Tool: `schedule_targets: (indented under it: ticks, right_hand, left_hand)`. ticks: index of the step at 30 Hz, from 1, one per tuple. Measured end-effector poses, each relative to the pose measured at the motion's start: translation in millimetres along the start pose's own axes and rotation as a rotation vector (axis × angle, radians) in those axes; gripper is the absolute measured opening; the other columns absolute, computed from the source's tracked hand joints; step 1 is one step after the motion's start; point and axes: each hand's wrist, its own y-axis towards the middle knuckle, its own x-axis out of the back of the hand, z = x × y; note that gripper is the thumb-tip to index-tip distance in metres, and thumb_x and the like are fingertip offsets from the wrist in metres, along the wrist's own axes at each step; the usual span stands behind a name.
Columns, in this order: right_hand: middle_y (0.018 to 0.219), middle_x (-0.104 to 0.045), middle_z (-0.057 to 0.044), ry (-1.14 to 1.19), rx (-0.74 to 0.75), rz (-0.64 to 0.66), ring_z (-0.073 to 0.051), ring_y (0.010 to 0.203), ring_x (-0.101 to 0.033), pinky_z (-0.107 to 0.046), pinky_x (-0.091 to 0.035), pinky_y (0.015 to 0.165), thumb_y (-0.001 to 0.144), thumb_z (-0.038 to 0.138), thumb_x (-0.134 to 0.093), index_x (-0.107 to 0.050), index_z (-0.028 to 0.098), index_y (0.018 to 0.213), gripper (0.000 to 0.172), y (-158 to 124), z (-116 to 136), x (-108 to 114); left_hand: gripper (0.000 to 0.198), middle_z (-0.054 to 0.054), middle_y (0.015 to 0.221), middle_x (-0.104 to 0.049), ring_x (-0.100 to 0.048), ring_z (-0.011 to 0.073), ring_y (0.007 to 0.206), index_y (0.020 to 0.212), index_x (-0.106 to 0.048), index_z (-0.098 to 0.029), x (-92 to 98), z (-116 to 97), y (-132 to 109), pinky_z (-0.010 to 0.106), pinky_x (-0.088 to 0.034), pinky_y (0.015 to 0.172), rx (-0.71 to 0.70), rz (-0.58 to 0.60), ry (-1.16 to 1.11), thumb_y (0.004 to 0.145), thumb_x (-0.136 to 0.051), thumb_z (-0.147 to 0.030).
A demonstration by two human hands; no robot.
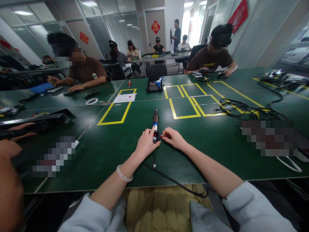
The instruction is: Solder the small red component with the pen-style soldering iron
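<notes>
1. At the far left, a co-worker's hand (18, 132) is laid on a long black flat device (41, 120), well apart from the work in hand
2. A yellow taped rectangle (109, 111) is marked on the dark green table top (96, 154)
3. The left hand (146, 145) is closed about the near end of a black pen-shaped power tool (155, 122), which is laid flat on the table with its metal tip pointed away
4. A small red piece (165, 136) is pinched between thumb and forefinger of the right hand (174, 138) and held against the tool's near end
5. The work is judged part done: the tool is steadied and the red piece is brought up, but whether it is seated cannot be told
6. A thin black cable (176, 183) is trailed from the tool over the near table edge
</notes>
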Motion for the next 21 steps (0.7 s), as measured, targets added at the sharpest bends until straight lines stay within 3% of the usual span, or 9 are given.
schedule_targets:
  ticks: [21]
  right_hand:
    - [0.087, -0.055, -0.003, 0.058, 0.015, 0.042, -0.012, 0.073, -0.055, -0.025, -0.046, 0.07, 0.081, 0.013, -0.059, -0.065, 0.018, 0.089, 0.011, 0.2, -3.9, -1.0]
  left_hand:
    - [0.074, 0.012, 0.117, -0.05, -0.052, 0.0277, 0.102, 0.142, -0.033, -0.022, -4.3, -9.4, -7.3, 0.037, -0.041, 0.083, -0.045, -0.018, 0.019, 0.077, -0.062, -0.04]
